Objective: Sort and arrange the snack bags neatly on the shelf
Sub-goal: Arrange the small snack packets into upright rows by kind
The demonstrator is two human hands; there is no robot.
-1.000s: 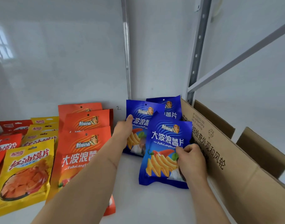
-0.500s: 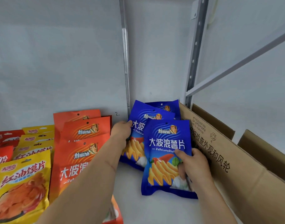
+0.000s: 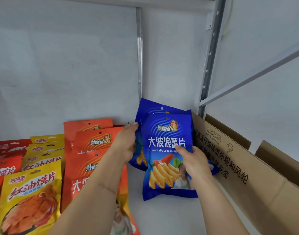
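White shelf board (image 3: 162, 217) with a pale back wall; a thin metal strip (image 3: 139, 53) runs vertically up the back and a perforated grey upright (image 3: 210, 55) stands at far right. Blue snack bags sit in a stack toward the right of the shelf, just left of an open cardboard box (image 3: 247, 175) with black print on its flap. Front blue bag (image 3: 165, 143) is upright, slightly tilted, bottom edge on the shelf board. Right hand (image 3: 194, 165) grips its right edge, thumb across the front face, fingers curled behind and not visible. Rear blue bag (image 3: 155, 106) stands directly behind it, top corner poking up higher on the left. Left hand (image 3: 126, 145) holds that rear bag's left edge, thumb on the front near the top, fingers wrapped round the back. At least one more blue bag looks sandwiched in the stack; can't tell the exact count. Left of the blue stack: a row of orange bags (image 3: 94, 141) overlapping front to back, partly hidden by the left forearm. Further left, a row of yellow bags (image 3: 30, 192), nearest one largest in view. Red bags (image 3: 8, 165) at the far left edge, cut off by the frame. Rows are just beside each other, colours kept separate.
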